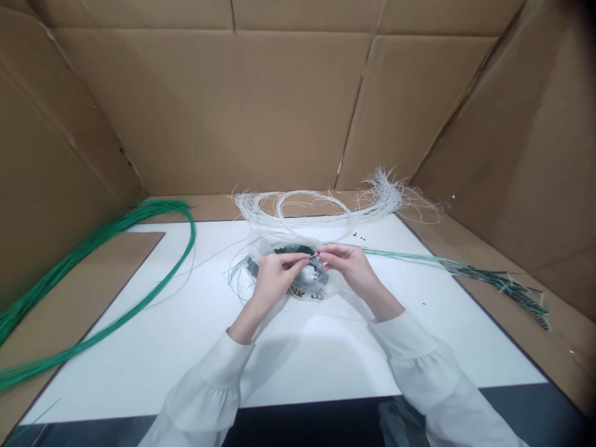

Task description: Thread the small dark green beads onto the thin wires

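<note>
Above a clear plastic bag (pixel 302 293) of small black pieces, both my hands meet at the middle of the white board. My left hand (pixel 274 276) pinches one end of a tiny thin item, too small to name. The fingers of my right hand (pixel 349 267) are closed on its other side, with a light-coloured tip showing between the two hands. Thin green strands (pixel 239 268) stick out at the bag's left side. Dark lettering shows on the bag's front.
A large green strand bundle (pixel 177 267) curves along the left. White strands (pixel 316 214) lie coiled at the back. At right lie green strands with black pieces (pixel 516 292). Cardboard walls (pixel 233 112) enclose the white board (pixel 186 360). Several black bits (pixel 355 234) lie behind my right hand.
</note>
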The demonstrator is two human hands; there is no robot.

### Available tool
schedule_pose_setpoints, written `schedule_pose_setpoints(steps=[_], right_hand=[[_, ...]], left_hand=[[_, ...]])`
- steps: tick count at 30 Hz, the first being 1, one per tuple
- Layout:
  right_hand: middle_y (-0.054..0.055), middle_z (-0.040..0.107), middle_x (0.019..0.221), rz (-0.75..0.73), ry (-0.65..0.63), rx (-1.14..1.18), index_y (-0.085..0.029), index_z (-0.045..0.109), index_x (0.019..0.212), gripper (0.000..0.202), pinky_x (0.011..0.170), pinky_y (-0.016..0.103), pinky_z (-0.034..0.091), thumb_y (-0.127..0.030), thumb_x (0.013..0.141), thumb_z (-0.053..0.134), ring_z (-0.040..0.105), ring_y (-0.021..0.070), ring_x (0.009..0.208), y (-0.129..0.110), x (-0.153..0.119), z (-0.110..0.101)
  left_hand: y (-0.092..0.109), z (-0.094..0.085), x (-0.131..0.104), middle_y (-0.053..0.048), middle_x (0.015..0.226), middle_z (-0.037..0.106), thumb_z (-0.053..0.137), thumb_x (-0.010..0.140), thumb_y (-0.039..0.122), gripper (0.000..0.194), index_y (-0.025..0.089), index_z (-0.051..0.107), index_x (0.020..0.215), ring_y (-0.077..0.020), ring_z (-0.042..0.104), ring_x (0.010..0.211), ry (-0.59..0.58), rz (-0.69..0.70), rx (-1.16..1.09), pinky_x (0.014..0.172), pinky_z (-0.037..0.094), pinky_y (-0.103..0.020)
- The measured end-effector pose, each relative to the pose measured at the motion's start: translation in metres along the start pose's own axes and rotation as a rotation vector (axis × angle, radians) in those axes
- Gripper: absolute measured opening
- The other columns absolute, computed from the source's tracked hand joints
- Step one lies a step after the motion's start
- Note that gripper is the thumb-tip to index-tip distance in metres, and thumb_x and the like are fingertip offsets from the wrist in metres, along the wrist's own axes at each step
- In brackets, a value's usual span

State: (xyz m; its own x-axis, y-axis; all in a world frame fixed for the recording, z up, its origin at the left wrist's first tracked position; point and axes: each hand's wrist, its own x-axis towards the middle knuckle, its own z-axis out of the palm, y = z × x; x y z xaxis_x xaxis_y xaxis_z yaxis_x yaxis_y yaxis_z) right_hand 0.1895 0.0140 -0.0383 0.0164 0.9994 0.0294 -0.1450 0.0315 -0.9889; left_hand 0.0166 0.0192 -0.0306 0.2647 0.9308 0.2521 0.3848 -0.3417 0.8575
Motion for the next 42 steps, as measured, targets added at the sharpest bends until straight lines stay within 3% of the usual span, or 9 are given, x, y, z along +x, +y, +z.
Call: schedule_pose_setpoints(steps=[5,12,17,24,34,42], right_hand=[[0.003,0.066,0.067,-0.022,-0.023,0.007,-0.018,0.071,0.071,0.020,0.053,0.024,0.047,-0.030,0.056,0.075,0.056,0.0117,0.059,0.002,-0.001,0.002],[0.002,0.066,0.071,-0.165,-0.087,-0.074,-0.019,0.072,0.074,0.014,0.052,0.023,0.046,-0.026,0.062,0.072,0.055,0.0105,0.057,0.006,-0.001,0.002],[0.003,0.065,0.074,-0.250,-0.049,-0.079,-0.019,0.071,0.072,0.011,0.050,0.022,0.046,-0.024,0.062,0.071,0.055,0.0106,0.059,0.008,-0.003,0.005],[0.002,0.066,0.070,-0.215,0.037,0.000,-0.019,0.067,0.083,0.028,0.046,0.021,0.044,-0.025,0.057,0.075,0.057,0.0122,0.061,0.004,-0.006,0.011],[0.002,0.068,0.070,-0.194,0.068,-0.018,-0.017,0.065,0.081,0.029,0.047,0.023,0.043,-0.029,0.056,0.075,0.057,0.0121,0.057,0.001,-0.007,0.009],[0.003,0.067,0.072,-0.206,0.028,-0.085,-0.018,0.064,0.083,0.029,0.048,0.023,0.044,-0.031,0.059,0.073,0.058,0.0138,0.062,-0.001,-0.008,0.009]], left_hand=[[0.001,0.000,-0.001,-0.004,0.089,0.071,0.060,0.075,0.029,0.021,0.018,0.072,0.088,-0.0200,0.066,0.076,-0.006,-0.006,-0.024,0.070,0.048,-0.028],[0.001,0.001,-0.003,-0.006,0.090,0.071,0.061,0.075,0.034,0.027,0.018,0.071,0.094,-0.0205,0.064,0.073,-0.067,-0.033,-0.039,0.067,0.048,-0.028],[0.003,0.002,-0.004,-0.005,0.084,0.069,0.058,0.077,0.029,0.022,0.020,0.071,0.092,-0.0146,0.059,0.065,-0.029,0.047,-0.021,0.060,0.045,-0.025],[0.008,0.002,-0.005,-0.005,0.080,0.054,0.049,0.080,0.016,0.028,0.017,0.068,0.100,-0.0122,0.053,0.068,0.055,0.093,0.061,0.063,0.044,-0.024],[0.012,0.003,-0.007,-0.005,0.077,0.062,0.058,0.075,0.020,0.030,0.013,0.063,0.103,-0.0121,0.057,0.066,0.043,0.081,-0.146,0.065,0.048,-0.024],[0.010,0.003,-0.006,-0.005,0.077,0.066,0.058,0.076,0.024,0.023,0.014,0.062,0.096,-0.0121,0.059,0.066,0.014,0.049,-0.147,0.063,0.048,-0.021]])
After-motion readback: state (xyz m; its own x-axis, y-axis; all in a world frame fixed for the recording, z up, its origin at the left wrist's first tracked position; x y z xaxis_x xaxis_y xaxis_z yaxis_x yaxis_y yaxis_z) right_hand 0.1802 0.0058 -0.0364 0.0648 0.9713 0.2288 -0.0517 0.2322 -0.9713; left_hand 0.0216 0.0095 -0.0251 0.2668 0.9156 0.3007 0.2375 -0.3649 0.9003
